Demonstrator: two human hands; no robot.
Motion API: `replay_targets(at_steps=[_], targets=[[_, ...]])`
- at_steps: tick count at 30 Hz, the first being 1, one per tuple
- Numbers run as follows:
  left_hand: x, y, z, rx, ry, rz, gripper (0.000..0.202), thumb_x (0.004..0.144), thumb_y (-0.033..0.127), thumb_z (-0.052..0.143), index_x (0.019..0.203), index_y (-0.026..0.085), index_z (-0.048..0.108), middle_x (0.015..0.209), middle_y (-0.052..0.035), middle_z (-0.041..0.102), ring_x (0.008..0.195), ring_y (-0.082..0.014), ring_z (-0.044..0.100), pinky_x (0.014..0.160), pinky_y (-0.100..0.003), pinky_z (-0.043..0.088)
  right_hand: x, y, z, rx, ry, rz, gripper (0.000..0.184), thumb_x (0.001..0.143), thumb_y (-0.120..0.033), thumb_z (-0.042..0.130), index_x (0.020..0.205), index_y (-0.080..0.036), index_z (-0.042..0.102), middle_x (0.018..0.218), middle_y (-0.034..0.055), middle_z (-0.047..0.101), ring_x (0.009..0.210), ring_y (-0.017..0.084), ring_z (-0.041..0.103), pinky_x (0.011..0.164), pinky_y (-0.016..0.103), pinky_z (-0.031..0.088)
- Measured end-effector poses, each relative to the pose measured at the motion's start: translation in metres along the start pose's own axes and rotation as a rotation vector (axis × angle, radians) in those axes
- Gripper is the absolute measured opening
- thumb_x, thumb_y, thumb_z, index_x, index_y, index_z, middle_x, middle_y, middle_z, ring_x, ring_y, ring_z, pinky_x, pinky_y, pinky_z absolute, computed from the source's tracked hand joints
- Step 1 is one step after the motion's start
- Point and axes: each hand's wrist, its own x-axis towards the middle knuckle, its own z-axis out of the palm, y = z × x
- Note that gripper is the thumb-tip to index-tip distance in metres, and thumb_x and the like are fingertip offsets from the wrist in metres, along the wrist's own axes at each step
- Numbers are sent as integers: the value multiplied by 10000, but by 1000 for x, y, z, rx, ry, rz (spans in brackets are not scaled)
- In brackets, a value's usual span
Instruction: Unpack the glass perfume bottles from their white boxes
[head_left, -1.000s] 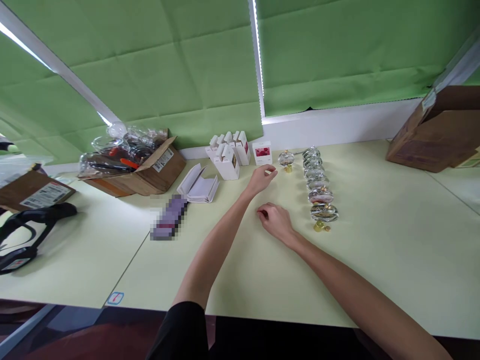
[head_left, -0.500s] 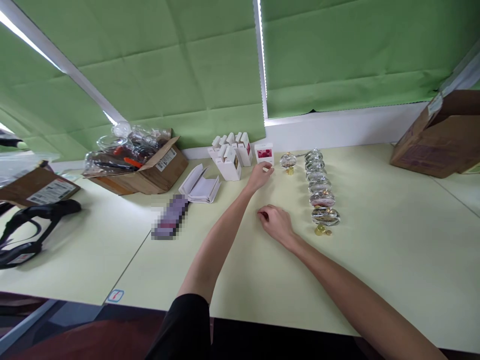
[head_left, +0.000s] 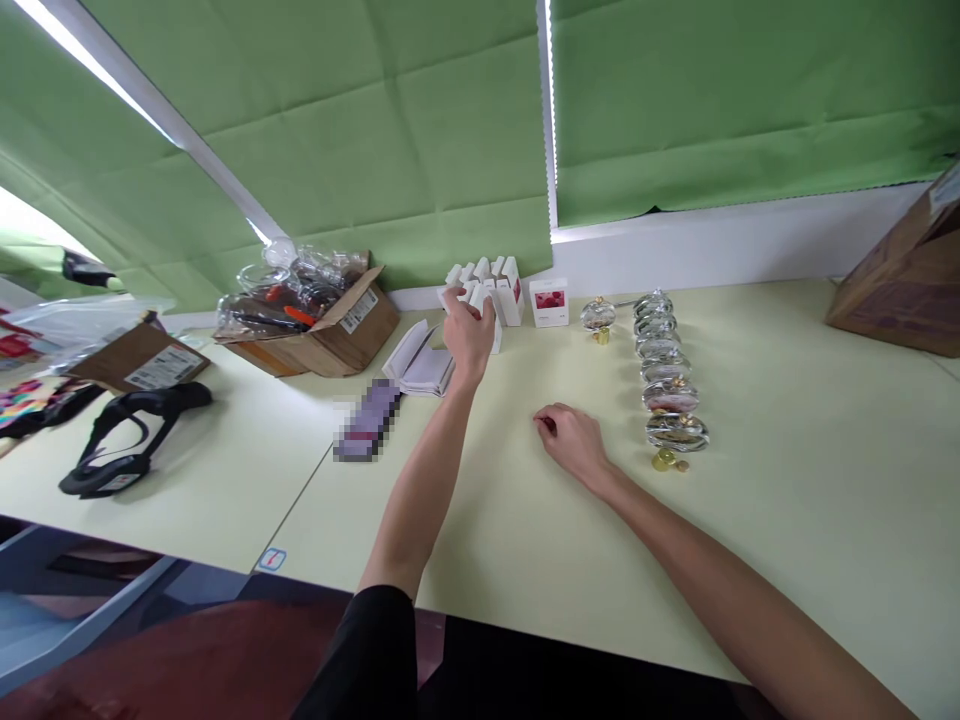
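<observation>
My left hand [head_left: 469, 338] reaches over the front of a group of small white boxes [head_left: 510, 285], its thumb and fingers bent around the top of a front white box [head_left: 496, 338]. The hand covers most of that box. Resting on the table, my right hand [head_left: 574, 440] has its fingers curled in, with nothing visible in them. Another white box [head_left: 550, 303] with a red picture stands alone to the right of the group. Beyond it sits a clear glass bottle [head_left: 598, 315] with a gold piece [head_left: 602, 337] beside it.
A row of glass bottles [head_left: 670, 395] runs along the right, with gold caps [head_left: 664, 460] at its near end. An open white case [head_left: 424, 370] and a blurred phone-like object [head_left: 369, 420] lie left. Cardboard boxes [head_left: 330, 335] and a black strap device [head_left: 135, 430] are farther left.
My left hand has moved left from the lone white box with the red picture to the front of the box group. My right hand stays curled on the table. The view has shifted left.
</observation>
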Motion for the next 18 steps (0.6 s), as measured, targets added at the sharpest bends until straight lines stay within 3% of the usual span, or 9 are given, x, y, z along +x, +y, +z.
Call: replay_targets(at_steps=[4, 11, 15, 18], targets=[[14, -8, -13, 119, -87, -43, 404, 892, 416, 601, 1224, 202, 517, 834, -67, 707, 908, -295, 662, 767, -344, 422, 0, 0, 0, 1, 3, 0, 261, 947, -236, 489, 992, -261, 746, 1072, 5, 754, 912, 182, 683, 720, 276, 435], [17, -5, -9, 291, -196, -5, 306, 879, 415, 600, 1095, 204, 649, 991, -168, 722, 1022, -378, 649, 827, -409, 430, 0, 0, 1, -5, 14, -1, 249, 939, -237, 508, 992, -258, 751, 1073, 1, 759, 914, 179, 684, 716, 273, 438], [18, -5, -6, 302, -189, -35, 257, 847, 394, 624, 1009, 202, 679, 969, -164, 729, 1004, -367, 652, 812, -400, 440, 0, 0, 0, -6, 15, -7, 251, 939, -233, 503, 981, -257, 750, 1066, 0, 760, 908, 174, 684, 705, 269, 435], [23, -8, -3, 205, -198, -132, 253, 801, 379, 660, 984, 206, 686, 986, -139, 734, 991, -334, 657, 792, -377, 446, 0, 0, 0, -6, 16, -7, 257, 936, -227, 499, 974, -258, 751, 1062, -4, 761, 897, 171, 684, 694, 267, 434]])
